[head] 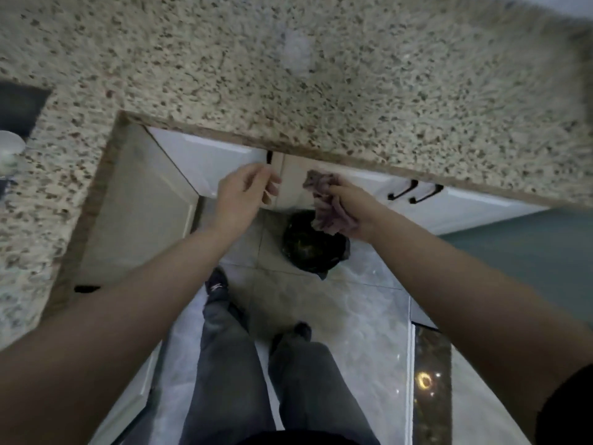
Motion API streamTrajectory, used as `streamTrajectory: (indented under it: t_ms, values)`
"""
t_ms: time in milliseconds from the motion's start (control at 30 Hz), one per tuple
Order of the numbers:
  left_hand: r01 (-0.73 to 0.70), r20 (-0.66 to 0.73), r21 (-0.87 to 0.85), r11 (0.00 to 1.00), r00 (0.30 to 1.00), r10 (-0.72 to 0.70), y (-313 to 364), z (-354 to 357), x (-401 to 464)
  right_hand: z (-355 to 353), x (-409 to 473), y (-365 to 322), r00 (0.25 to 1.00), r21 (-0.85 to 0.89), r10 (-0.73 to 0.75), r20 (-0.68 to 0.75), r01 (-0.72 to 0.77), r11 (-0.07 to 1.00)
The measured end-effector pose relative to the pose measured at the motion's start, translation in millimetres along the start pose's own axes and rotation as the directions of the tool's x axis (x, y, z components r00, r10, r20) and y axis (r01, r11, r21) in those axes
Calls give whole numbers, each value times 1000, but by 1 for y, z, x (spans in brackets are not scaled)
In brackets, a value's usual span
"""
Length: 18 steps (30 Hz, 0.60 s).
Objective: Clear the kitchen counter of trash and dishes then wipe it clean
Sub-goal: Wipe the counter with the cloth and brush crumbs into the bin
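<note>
My right hand [351, 208] grips a crumpled purplish cloth [325, 200] just below the speckled granite counter [288, 75] edge, above a bin lined with a black bag [313, 247] on the floor. My left hand [245, 194] hovers beside it in front of the white cabinet doors [208, 155], fingers loosely curled and holding nothing that shows. The counter surface in view is bare apart from a pale smear [296, 51] near the top.
A white rounded object [9, 149] sits at the far left next to a dark sink opening [19, 110]. Black cabinet handles [414, 191] are under the counter at right. My legs and shoes stand on a glossy tiled floor [353, 332].
</note>
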<state>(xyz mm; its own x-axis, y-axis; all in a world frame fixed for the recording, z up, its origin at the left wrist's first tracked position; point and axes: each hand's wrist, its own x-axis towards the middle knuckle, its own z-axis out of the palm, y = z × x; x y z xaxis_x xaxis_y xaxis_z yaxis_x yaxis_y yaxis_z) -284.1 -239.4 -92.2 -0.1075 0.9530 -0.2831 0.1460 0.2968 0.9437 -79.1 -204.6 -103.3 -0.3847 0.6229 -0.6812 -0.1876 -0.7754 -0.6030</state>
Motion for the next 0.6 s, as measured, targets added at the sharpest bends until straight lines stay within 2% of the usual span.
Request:
streamTrajectory:
  t_ms: [67, 133, 200, 267, 367, 467, 533, 600]
  values:
    - [207, 147, 44, 977, 966, -211, -16, 40, -5, -32, 1, 21, 1000, 127, 9, 14, -11, 992]
    - [464, 232, 3, 886, 862, -452, -32, 73, -7, -52, 1, 40, 998, 186, 46, -48, -37, 982]
    - [659, 298, -160, 735, 742, -600, -48, 103, -4, -70, 1, 55, 993, 218, 85, -79, -66, 974]
    - [734, 362, -277, 620, 678, -640, -66, 122, -4, -78, -1, 64, 985, 262, 138, -106, -106, 959]
    - [794, 453, -329, 512, 608, -652, -109, 154, 16, -107, 20, 88, 982, 401, 129, -139, -64, 914]
    - [816, 516, -296, 497, 575, -635, -165, 180, 45, -141, 58, 118, 980, 563, 107, -166, 5, 826]
    - [824, 509, -250, 508, 558, -655, -193, 192, 61, -156, 77, 132, 982, 574, 107, -153, 1, 819]
    - [848, 527, -229, 478, 521, -671, -223, 205, 76, -174, 100, 149, 977, 559, 119, -177, 1, 829]
